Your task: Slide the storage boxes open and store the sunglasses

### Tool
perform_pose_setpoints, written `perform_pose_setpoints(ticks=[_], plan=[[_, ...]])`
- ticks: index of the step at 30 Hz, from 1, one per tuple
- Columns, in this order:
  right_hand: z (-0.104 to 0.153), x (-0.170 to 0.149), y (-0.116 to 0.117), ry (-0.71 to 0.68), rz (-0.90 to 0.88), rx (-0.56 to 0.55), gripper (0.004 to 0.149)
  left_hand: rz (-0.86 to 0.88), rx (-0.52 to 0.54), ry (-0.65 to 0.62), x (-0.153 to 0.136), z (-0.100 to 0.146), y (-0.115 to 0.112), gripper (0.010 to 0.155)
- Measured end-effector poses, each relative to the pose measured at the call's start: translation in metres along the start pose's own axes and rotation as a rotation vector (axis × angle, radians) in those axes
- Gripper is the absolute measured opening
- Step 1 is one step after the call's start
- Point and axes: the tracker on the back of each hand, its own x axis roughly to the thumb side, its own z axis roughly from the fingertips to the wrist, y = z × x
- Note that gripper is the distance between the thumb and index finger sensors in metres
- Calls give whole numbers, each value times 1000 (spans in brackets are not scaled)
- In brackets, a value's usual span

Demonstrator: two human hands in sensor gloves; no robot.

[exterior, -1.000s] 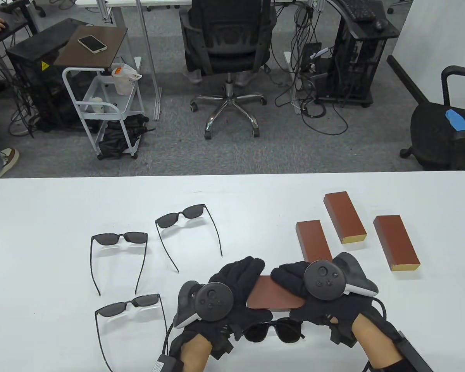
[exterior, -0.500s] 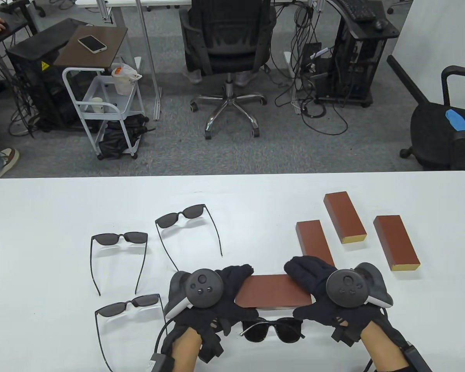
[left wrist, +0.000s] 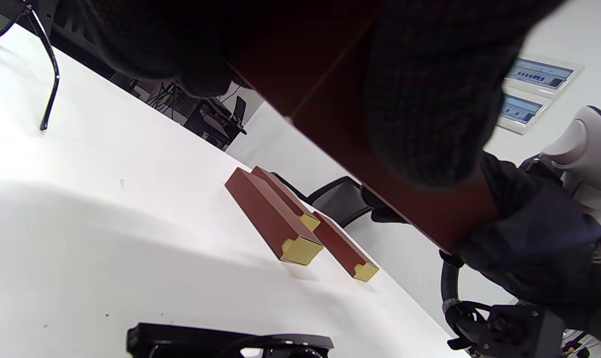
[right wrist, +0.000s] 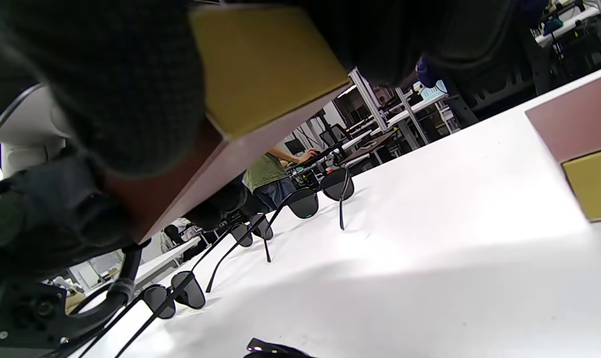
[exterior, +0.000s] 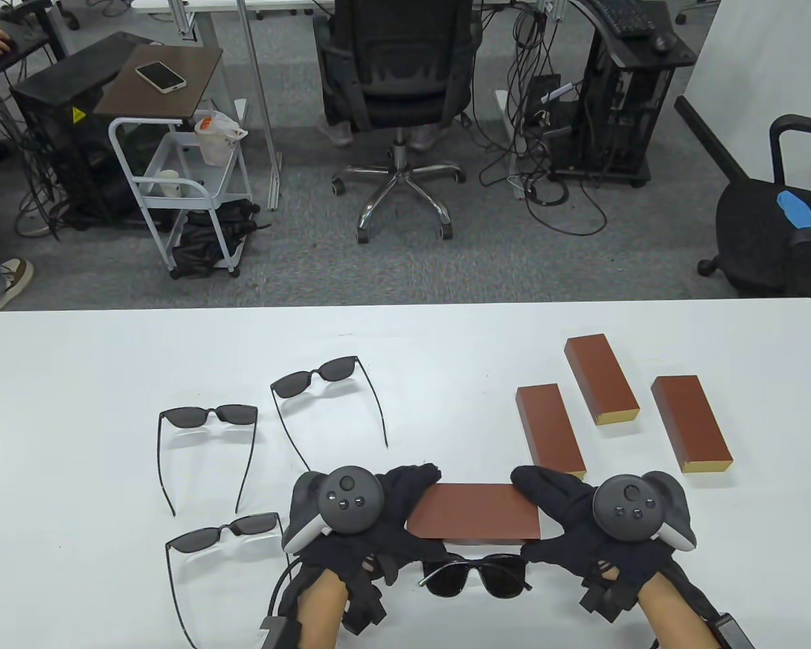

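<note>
Both hands on one storage box

Currently the left hand and right hand hold a brown storage box by its two ends, fingers wrapped around it, raised clear of the desk. Folded sunglasses lie just beneath. Three more boxes sit to the right; three open sunglasses to the left.

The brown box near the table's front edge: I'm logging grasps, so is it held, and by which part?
Yes. The left hand grips the brown storage box at its left end, the right hand at its right end, clear of the table.
</note>
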Motion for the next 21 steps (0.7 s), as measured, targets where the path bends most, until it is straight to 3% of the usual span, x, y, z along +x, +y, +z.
perform_pose_setpoints(ticks=[10,21], plan=[[5,-20,-9,80,-76,-14,84,-1,25,53,-14,5,7,96],[23,-59,-30,180,-286,-50,81,78,50,98,-31,10,11,96]])
